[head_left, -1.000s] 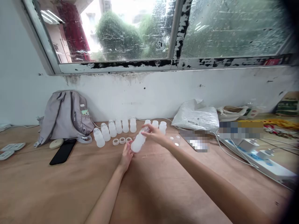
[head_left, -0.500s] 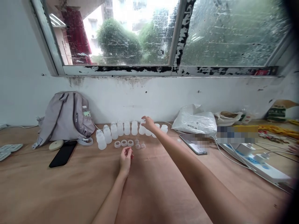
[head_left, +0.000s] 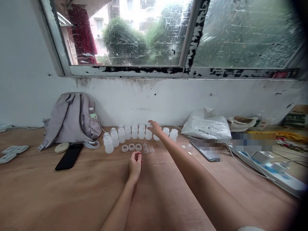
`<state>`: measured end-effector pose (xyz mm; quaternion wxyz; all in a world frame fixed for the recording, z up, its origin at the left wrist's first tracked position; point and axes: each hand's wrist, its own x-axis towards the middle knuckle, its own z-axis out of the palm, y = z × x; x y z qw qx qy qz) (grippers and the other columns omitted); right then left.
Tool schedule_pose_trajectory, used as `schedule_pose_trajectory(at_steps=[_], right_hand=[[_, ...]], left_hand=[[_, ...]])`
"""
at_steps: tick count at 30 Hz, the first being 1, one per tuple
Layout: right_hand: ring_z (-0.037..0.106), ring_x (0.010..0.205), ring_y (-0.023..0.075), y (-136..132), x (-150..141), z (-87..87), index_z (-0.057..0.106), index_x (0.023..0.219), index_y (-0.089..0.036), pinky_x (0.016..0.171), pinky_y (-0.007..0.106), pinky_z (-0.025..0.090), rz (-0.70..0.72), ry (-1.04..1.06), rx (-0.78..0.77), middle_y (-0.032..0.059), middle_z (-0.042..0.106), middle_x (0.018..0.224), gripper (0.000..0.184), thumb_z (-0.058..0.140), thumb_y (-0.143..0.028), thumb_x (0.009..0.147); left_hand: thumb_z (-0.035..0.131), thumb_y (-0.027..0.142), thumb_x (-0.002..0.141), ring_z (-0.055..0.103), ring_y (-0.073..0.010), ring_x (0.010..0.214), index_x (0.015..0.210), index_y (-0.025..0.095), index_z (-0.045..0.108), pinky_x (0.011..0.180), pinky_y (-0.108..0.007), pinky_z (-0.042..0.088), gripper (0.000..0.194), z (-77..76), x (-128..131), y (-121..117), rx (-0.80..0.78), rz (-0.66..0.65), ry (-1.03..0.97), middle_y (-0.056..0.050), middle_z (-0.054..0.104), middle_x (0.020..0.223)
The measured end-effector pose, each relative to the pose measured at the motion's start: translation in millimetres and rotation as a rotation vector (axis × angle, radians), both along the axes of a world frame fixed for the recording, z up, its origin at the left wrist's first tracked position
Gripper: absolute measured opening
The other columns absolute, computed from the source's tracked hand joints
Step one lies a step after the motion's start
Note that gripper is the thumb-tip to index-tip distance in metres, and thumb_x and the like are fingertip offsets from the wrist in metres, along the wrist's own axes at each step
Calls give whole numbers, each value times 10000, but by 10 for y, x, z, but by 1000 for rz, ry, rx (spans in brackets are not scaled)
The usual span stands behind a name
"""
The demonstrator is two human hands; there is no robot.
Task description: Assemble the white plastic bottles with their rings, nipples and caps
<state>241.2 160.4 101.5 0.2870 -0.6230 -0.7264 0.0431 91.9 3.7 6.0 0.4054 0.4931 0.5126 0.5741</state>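
Note:
A curved row of frosted white baby bottles (head_left: 121,135) stands near the wall. Those on the left wear clear domed tops, while the bottles at the right end (head_left: 173,135) have open necks. My right hand (head_left: 154,127) reaches across, its fingers closed around the top of a bottle (head_left: 148,134) in the row; the grip is partly hidden. Closer to me, my left hand (head_left: 135,163) rests on the table with fingers curled together, and what they hold, if anything, is hidden. Just beyond it lie white rings (head_left: 131,147) and small clear nipple-shaped pieces (head_left: 146,150).
Left are a grey backpack (head_left: 72,118), a black phone (head_left: 69,156) and a round cream object (head_left: 62,147). Right are a plastic-wrapped package (head_left: 207,125), another phone (head_left: 204,150), small pale discs (head_left: 183,146) and a power strip (head_left: 286,176) with cables.
The view has shifted slightly, so everything sits a little further right. My right hand stays at the same bottle top, and my left hand remains curled near the rings.

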Motion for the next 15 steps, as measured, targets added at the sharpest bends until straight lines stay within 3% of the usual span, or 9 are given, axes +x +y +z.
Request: schedule_pose_trajectory(at_steps=[6,9,12,15], right_hand=[[490,991,232,2,-22,-17,318,1244,-158,796,328,383,28,11,38,124,518,1061,545,536,-200,746],[416,1083,255,-147,-32,-74,270,1256,-117,856,378,351,32,54,204,168,443,1160,519,466,-242,792],[423,1064,233,-477,-6,-304,369,1168,-128,880,395,337,141,83,373,149,480,1104,327,305,-220,860],[472,985,206,-869,83,-657,434,1100,-153,850,365,369,288,3,293,108,530,1017,273,329,-224,857]], left_hand=[[427,239,772,558,-127,595,861,168,524,574,-249,443,150,1,-83,41,78,34,168,-25,585,716],[430,189,760,565,-161,723,833,170,550,694,-300,436,141,9,-160,65,138,43,279,-50,603,786],[418,123,739,536,-195,819,805,169,576,774,-356,406,177,12,-206,82,194,43,391,-66,596,824],[409,81,718,508,-215,849,806,171,589,800,-392,388,220,7,-204,84,234,41,484,-73,585,831]])
